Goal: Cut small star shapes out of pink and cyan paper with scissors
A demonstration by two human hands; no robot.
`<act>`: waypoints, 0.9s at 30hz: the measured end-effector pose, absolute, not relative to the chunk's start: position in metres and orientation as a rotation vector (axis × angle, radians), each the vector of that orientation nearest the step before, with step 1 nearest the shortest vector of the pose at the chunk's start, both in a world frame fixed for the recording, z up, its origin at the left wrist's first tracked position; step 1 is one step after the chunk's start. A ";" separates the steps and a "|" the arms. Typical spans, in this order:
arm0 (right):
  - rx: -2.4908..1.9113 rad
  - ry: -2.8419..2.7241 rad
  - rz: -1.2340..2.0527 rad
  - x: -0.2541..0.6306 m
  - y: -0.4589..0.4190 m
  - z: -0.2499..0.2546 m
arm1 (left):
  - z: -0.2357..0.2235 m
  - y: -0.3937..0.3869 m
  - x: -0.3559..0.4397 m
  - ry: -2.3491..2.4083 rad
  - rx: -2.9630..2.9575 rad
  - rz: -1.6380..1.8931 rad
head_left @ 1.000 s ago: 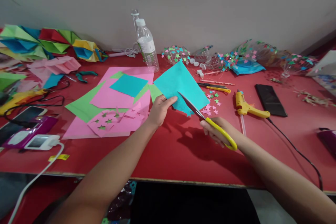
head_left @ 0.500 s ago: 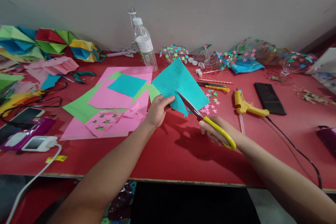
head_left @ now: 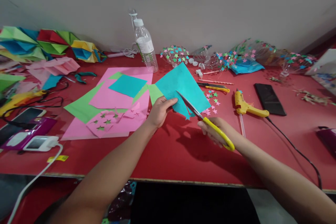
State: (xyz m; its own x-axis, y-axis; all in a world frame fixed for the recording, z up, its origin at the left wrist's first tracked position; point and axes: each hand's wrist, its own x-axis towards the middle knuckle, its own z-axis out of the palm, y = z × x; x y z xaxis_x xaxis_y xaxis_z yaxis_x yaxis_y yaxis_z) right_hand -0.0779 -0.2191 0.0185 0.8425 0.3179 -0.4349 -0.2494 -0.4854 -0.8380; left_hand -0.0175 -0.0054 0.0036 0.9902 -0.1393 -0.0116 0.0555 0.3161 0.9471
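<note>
My left hand (head_left: 160,111) pinches a turquoise sheet of paper (head_left: 185,85) at its lower left edge, thumb on top. Yellow-handled scissors (head_left: 219,133) are in my right hand (head_left: 214,131), fingers wrapped through the handles. Their blades lie in a cut that runs into the sheet from its lower edge, tips close to my left thumb. A small cut-out point of paper hangs by the blades. To the right of the sheet lie several small pink and green paper stars (head_left: 214,103). Part of my right fingers is hidden behind the handles.
Pink (head_left: 110,92) and green sheets (head_left: 84,106) lie at left, a water bottle (head_left: 146,47) behind them. On the right are a yellow glue gun (head_left: 248,106), a black phone (head_left: 270,98) and a cutter knife (head_left: 216,88). Star-covered clear plastic pieces (head_left: 174,55) line the wall.
The turquoise sheet has tilted and shifted slightly down and right. My left hand has moved a little to the right with it; the scissors stay nearly in place.
</note>
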 end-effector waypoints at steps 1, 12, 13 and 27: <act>-1.961 -0.049 0.674 -0.078 -0.219 0.019 | 0.003 -0.005 -0.017 -0.080 1.248 -0.114; -1.967 -0.179 0.657 -0.081 -0.218 0.026 | -0.001 -0.002 -0.013 -0.052 1.321 0.046; -1.976 -0.162 0.659 -0.082 -0.218 0.026 | -0.002 -0.002 -0.014 -0.059 1.327 0.037; -1.956 -0.155 0.627 -0.085 -0.216 0.027 | -0.006 -0.005 -0.019 -0.137 1.317 -0.073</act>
